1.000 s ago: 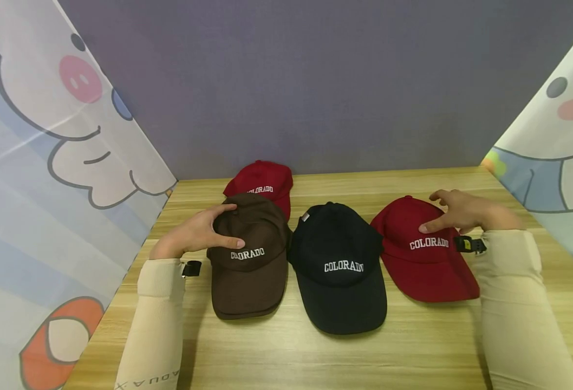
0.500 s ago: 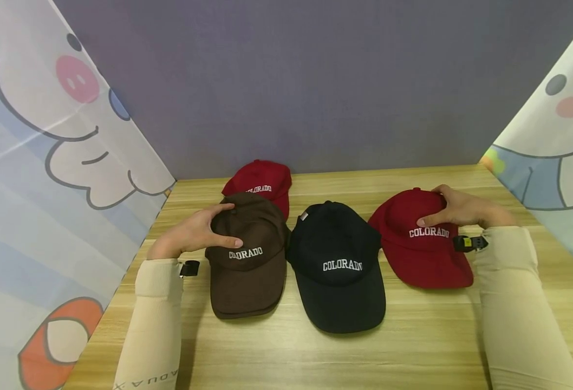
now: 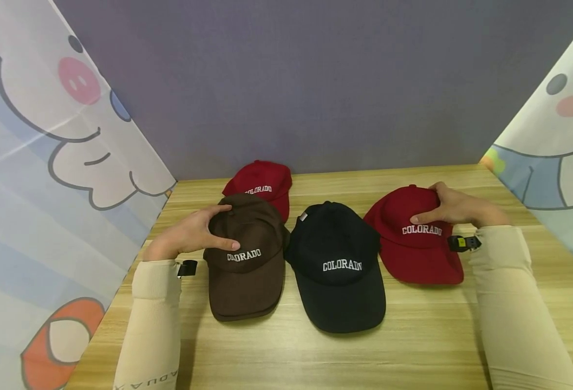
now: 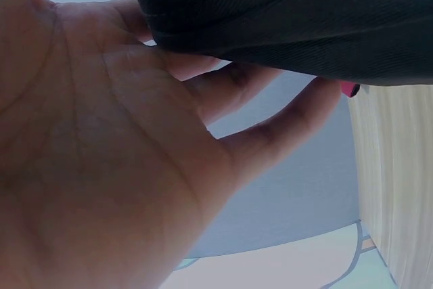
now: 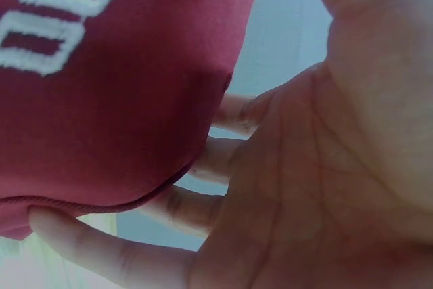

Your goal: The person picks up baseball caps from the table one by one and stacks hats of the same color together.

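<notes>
Toward two o'clock from the black baseball cap (image 3: 337,249) on the desk (image 3: 286,360), the right hand (image 3: 459,210) is gripping the front red baseball cap (image 3: 413,242), its thumb pressing the crown and its fingers reaching behind the fabric. At nine o'clock from the black baseball cap, the left hand (image 3: 186,233) is holding the brown baseball cap (image 3: 247,268) by its crown, while the rear red baseball cap (image 3: 267,179) is lying partly hidden at twelve o'clock beyond. Positioning the two held caps seems to be the step in hand; the next move is probably calling for a light, even pinch that spares the soft crowns. Both held visors are pointing roughly toward six o'clock, the red one leaning slightly toward five, and each long axis is running from top button to brim.
</notes>
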The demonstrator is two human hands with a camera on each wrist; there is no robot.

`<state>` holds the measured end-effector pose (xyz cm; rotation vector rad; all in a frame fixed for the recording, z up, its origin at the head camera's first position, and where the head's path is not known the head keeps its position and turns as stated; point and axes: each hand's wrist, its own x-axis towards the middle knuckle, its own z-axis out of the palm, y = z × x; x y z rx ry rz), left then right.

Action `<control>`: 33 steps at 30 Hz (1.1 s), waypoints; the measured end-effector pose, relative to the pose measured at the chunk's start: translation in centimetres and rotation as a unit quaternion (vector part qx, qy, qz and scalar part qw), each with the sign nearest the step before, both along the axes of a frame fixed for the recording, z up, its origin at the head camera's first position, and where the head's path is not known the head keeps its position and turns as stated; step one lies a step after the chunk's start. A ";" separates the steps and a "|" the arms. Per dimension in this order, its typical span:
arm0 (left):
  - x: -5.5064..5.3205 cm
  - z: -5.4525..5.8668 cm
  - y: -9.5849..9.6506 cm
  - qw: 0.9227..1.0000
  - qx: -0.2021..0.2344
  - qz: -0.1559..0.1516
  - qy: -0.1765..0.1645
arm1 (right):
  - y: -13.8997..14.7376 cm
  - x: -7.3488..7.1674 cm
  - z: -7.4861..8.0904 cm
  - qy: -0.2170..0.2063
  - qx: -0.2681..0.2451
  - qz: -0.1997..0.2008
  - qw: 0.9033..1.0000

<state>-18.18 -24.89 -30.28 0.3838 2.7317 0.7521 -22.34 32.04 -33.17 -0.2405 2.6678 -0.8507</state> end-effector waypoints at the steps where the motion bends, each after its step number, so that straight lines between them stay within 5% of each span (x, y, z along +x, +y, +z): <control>1: -0.1 0.0 0.0 1.000 -0.001 -0.001 0.001 | 0.0 0.0 0.0 0.002 0.001 0.001 1.000; 14: -0.5 -0.4 -0.5 0.996 0.033 0.015 0.076 | -0.8 0.1 -0.3 0.018 0.005 0.012 1.000; 22: 0.1 -0.6 -1.3 0.995 0.035 0.039 0.080 | -1.6 -0.3 -0.9 0.006 -0.021 0.018 1.000; 33: 0.2 -0.6 -1.5 0.995 0.026 0.049 0.080 | -1.5 0.0 -0.4 0.036 0.075 0.014 0.996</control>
